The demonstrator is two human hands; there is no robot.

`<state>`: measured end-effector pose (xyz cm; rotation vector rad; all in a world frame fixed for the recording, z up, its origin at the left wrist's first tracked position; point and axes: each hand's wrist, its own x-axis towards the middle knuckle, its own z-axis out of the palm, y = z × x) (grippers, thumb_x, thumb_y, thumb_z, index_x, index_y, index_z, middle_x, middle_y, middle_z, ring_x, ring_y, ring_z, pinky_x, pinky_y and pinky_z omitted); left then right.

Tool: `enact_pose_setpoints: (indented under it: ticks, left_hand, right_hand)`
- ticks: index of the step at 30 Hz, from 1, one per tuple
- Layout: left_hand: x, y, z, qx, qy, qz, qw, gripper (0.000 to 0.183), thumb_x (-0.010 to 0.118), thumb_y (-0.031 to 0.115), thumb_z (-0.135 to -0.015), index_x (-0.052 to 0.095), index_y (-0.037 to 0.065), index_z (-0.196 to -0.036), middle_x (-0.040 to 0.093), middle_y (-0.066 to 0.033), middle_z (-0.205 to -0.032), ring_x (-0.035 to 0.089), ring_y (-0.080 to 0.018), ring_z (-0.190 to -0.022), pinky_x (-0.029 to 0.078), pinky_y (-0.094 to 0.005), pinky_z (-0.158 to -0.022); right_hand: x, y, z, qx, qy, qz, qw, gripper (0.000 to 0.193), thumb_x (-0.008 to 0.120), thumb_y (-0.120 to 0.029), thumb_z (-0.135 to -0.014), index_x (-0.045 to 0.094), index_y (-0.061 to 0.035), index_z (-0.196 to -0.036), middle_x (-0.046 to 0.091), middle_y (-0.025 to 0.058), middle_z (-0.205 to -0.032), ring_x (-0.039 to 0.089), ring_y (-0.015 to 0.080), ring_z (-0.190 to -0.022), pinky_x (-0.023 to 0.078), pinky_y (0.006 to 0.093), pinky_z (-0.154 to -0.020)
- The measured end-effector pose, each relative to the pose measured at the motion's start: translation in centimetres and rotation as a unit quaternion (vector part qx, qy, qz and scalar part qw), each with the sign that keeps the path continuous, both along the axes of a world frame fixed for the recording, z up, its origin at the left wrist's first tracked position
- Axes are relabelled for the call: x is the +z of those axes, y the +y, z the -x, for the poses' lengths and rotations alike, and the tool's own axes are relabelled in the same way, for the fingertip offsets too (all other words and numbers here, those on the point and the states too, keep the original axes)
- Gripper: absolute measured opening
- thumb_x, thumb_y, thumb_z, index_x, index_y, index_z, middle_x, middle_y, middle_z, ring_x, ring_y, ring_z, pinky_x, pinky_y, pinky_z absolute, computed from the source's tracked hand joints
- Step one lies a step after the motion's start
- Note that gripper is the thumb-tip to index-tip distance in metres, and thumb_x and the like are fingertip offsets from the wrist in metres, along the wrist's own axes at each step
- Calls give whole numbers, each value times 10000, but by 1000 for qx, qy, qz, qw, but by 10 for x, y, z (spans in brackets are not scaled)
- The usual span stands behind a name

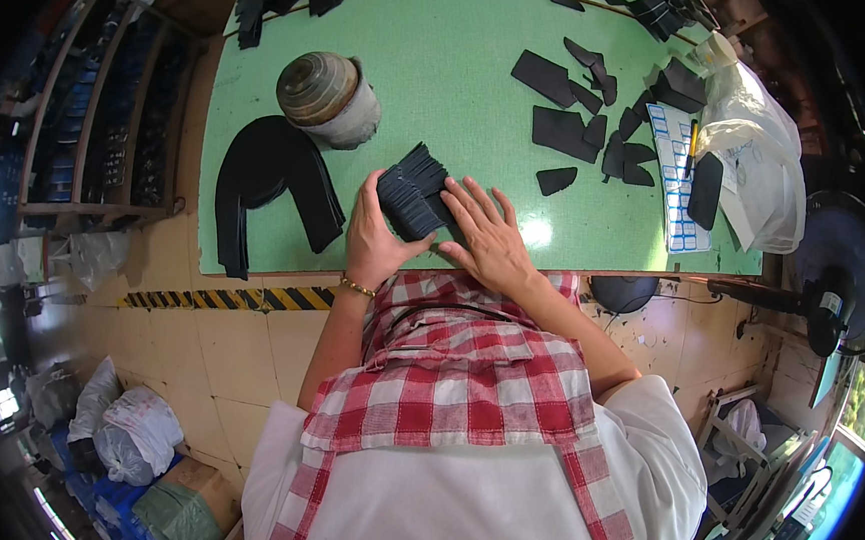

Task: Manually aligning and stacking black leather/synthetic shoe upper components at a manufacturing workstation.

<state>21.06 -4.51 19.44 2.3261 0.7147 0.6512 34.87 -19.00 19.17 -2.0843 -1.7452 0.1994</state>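
Near the front edge of the green table (pixel 436 75), a fanned stack of thin black cut pieces (pixel 414 190) sits between my hands. My left hand (pixel 375 234) is closed around the stack's left and near sides, thumb along the front. My right hand (pixel 485 232) lies against its right side with fingers stretched out and apart. Left of the stack is a thick pile of black U-shaped pieces (pixel 308 181). Just behind that pile stands a grey, worn pot-like weight (pixel 315 91) with a rounded brownish top.
Loose black cut-outs (pixel 568 131) are scattered over the table's right half. Beside them lie a blue-and-white printed sheet (pixel 672 171), a yellow pen (pixel 693 143) and a white plastic bag (pixel 762 143). A dark fan (pixel 832 298) stands off the right edge; a shelf rack (pixel 97 116) is at left.
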Motion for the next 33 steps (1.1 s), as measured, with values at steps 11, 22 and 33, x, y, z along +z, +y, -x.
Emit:
enact_pose_setpoints:
  ticks: [11, 22, 33]
  left_hand:
    - [-1, 0, 0, 1, -2, 3, 1000, 977, 861, 262, -557, 300, 26, -1322, 488, -209, -1188, 517, -369, -1097, 439, -427, -918]
    - [2, -1, 0, 3, 0, 4, 1000, 1020, 874, 360, -557, 296, 9, -1321, 488, -216, -1191, 517, -376, -1096, 435, -430, -922]
    - [0, 0, 0, 4, 1, 6, 1000, 1021, 872, 369, -557, 297, 9, -1321, 488, -219, -1194, 512, -376, -1104, 433, -430, -924]
  right_hand:
    - [-1, 1, -1, -2, 1, -19, 1000, 650, 450, -488, -914, 387, -32, -1373, 340, 74, -1468, 247, 255, -1388, 149, 471, -1129]
    - [6, 11, 1, -12, 30, -40, 999, 675, 419, -490, -926, 341, -9, -1393, 445, 164, -1300, 364, 280, -1286, 184, 470, -1109]
    - [3, 10, 1, -5, 3, -43, 999, 670, 440, -465, -920, 330, -11, -1401, 438, 159, -1273, 389, 289, -1250, 196, 466, -1102]
